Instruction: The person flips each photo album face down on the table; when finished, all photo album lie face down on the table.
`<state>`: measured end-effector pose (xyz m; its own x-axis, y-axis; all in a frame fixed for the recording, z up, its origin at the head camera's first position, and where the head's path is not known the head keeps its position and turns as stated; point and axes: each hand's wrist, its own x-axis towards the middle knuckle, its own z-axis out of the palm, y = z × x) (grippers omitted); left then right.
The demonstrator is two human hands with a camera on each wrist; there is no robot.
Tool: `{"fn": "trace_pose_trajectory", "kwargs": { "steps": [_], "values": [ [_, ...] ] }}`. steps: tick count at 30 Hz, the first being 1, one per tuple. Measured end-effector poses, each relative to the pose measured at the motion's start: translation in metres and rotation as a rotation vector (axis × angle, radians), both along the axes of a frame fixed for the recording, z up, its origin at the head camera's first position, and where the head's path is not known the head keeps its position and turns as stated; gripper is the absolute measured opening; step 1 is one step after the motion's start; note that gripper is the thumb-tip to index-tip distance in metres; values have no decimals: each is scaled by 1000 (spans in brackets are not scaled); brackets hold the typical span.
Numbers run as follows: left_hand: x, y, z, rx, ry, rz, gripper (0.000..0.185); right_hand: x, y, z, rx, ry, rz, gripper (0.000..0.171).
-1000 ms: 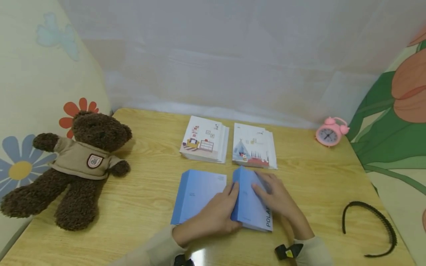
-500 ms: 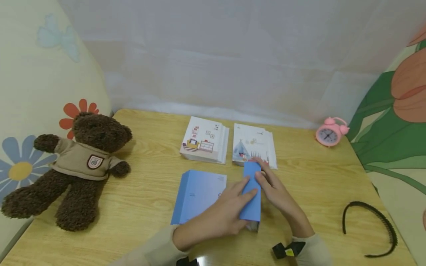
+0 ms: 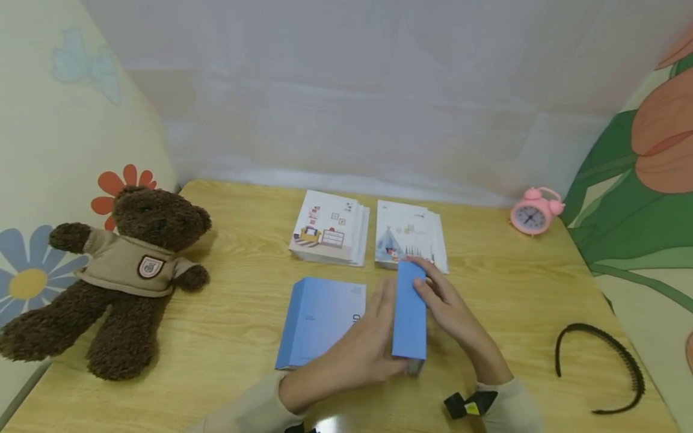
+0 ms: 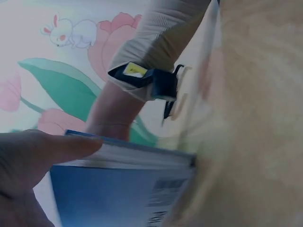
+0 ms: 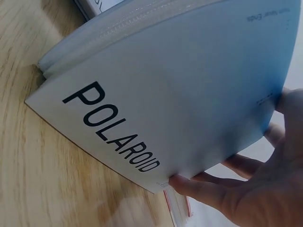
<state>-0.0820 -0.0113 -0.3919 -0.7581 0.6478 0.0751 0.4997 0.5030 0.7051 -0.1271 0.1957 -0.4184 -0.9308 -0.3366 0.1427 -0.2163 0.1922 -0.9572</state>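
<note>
both hands are holding a blue book [image 3: 409,316] that is standing on edge on the wooden bench [image 3: 520,300], spine up. the left hand [image 3: 361,352] is lying flat against its left cover with fingers straight, and the right hand [image 3: 450,313] is gripping the right cover, fingers curled over the far edge. the word polaroid is showing on the cover in the right wrist view. a second blue book [image 3: 319,322] is lying flat just left of it, and two white illustrated stacks [image 3: 330,228] are sitting behind.

Matt paper book [image 3: 409,316], glossy wood-grain table [image 3: 243,313]
</note>
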Motion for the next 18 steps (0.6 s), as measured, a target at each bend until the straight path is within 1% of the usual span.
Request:
{"fn": "trace_pose_trajectory", "kwargs": {
  "steps": [2, 4, 6, 8, 10, 13, 15, 16, 18],
  "values": [
    [-1, 1, -13, 68, -57, -20, 131, 0, 0, -1, 6, 3, -8, 44],
    [-2, 3, -25, 120, -94, -48, 132, 1, 1, -1, 15, -4, -15, 46],
    [-4, 6, -37, 161, -92, -75, 132, 2, 1, -1, 20, -11, -25, 48],
    [-5, 7, -44, 172, -78, -76, 129, 3, 1, -1, 10, -22, -28, 51],
    [-7, 8, -48, 169, -66, -69, 130, 3, 1, -2, -9, -38, -31, 52],
    [-8, 9, -48, 120, -31, -38, 131, 4, 5, -2, -39, -81, -48, 53],
    [-9, 9, -45, 65, 0, -17, 131, 6, 9, -1, -46, -121, -71, 54],
    [-9, 9, -44, 24, 22, -5, 130, 7, 12, 0, -50, -139, -79, 55],
    [-9, 9, -42, -50, 40, 16, 126, 9, 18, 1, -56, -158, -81, 57]
  ]
}}
